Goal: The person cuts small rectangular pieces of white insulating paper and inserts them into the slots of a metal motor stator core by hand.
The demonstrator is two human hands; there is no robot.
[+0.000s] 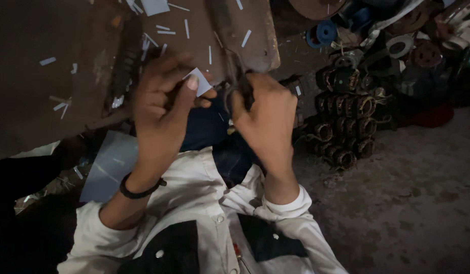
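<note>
My left hand (pixel 161 109) pinches a small pale piece of paper (pixel 200 81) between thumb and fingers, just in front of a worn brown work board (pixel 52 61). My right hand (pixel 263 116) is closed around the handles of dark scissors (pixel 240 83), whose blades point up toward the paper piece. The two hands sit close together, a few centimetres apart. A black band circles my left wrist. White sleeves cover both forearms.
Thin white paper strips (pixel 166 31) lie scattered on the board. A larger pale sheet (pixel 110 165) rests below the board's edge. Stacked dark motor windings (pixel 346 122) and blue spools (pixel 323 33) crowd the right back. Grey concrete floor (pixel 412 203) spreads at right.
</note>
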